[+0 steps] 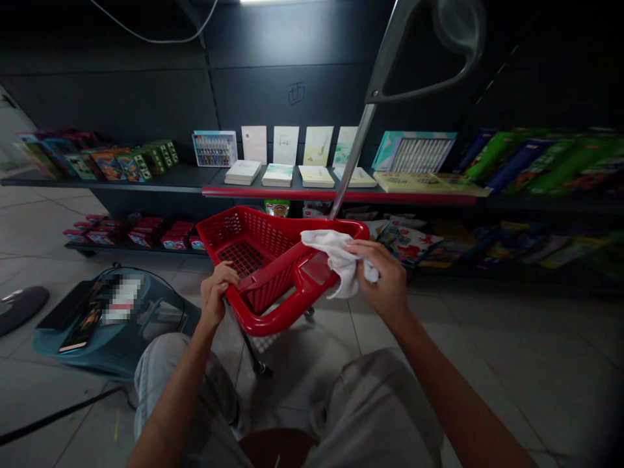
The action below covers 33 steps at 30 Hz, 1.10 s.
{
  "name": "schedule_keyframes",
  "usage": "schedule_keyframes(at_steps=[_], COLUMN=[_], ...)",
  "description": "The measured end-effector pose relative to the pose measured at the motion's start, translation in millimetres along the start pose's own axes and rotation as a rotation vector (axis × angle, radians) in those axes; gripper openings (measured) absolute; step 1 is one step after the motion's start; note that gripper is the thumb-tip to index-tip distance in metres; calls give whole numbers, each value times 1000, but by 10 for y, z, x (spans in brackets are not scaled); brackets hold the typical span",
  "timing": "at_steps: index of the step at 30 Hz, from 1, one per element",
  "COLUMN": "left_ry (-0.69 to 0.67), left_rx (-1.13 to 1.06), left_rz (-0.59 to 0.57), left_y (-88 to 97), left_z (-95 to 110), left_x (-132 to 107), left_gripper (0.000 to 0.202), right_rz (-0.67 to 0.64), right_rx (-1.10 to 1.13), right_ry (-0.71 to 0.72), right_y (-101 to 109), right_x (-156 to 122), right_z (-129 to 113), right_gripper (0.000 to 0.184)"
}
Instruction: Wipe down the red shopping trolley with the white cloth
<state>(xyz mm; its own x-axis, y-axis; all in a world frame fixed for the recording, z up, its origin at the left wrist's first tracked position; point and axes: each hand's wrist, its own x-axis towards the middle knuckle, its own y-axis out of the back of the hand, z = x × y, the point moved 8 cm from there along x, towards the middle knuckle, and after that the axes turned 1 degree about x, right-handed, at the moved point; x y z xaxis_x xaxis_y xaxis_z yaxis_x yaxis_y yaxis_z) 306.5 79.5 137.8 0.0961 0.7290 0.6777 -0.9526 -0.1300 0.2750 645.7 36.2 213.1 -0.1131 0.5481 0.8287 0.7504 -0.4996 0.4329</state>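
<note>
A red plastic shopping basket cart (pixel 273 323) on wheels stands between my knees, its slotted basket facing the shelves. My left hand (pixel 219 290) grips the cart's left rim, fingers wrapped over the edge. A crumpled white cloth (pixel 336 250) lies against the right part of the rim. My right hand (pixel 383 273) is closed on the cloth and presses it to the red plastic near the flat panel. From the far side of the cart rises a grey metal pole (pixel 351 156) with a looped dark handle (pixel 424 91) at its top.
Shelves ahead hold notebooks (pixel 277 174), boxed pen sets (pixel 214 149) and green and blue packages (pixel 517 159). Red packs (pixel 180 235) sit on the lower shelf. At left, a teal stool-like case (pixel 160 318) carries a phone (pixel 82 328) and a cable. A dark round base (pixel 22 309) lies beyond.
</note>
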Motion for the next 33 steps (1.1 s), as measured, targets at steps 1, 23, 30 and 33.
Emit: schedule_keyframes(at_steps=[1,23,30,33], left_ry=[13,17,-49,-70], left_rx=[-11,1008,916,891], left_rz=[-4,-383,-362,-350], left_y=[2,-682,-404,-309], left_z=[15,1411,1363,1377], left_x=[19,-63,-90,-110], left_gripper=[37,56,51,50], right_rz=[8,-228,-196,-268], right_rx=[-10,5,-58,54], right_ry=[-18,-3,-115,-89], right_y=[8,-253,-122,-306], right_x=[-25,103,215,223], right_z=[12,-360,12,-426], right_gripper=[28,35,32,37])
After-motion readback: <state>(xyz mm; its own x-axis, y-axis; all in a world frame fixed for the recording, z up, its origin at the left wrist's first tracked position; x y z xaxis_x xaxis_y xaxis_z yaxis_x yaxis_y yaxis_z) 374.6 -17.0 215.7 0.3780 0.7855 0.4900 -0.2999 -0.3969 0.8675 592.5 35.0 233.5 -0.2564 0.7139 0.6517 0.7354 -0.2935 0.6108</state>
